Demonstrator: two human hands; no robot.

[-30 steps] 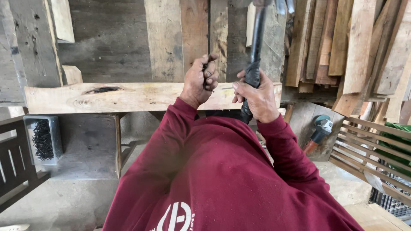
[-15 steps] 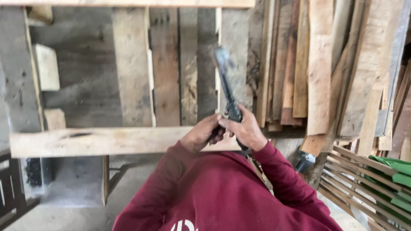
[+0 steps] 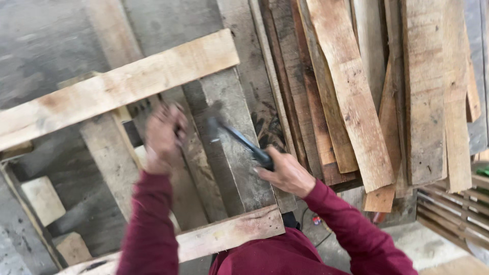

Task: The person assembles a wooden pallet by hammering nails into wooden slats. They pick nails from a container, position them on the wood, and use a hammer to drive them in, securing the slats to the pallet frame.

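Wood pallet (image 3: 117,89) | leaning planks (image 3: 351,91) | right hand (image 3: 288,175) grip holds hammer (image 3: 239,140) | left hand (image 3: 164,135) blurred, can't tell

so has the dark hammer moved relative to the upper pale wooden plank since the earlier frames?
Yes. The dark hammer, in the right hand, was raised above the upper pale wooden plank; its blurred head now sits below it.

A gray concrete floor (image 3: 433,244) carries a wooden pallet frame (image 3: 117,89) on the left, and many long wooden planks (image 3: 351,97) rest on it, leaning at the far right.
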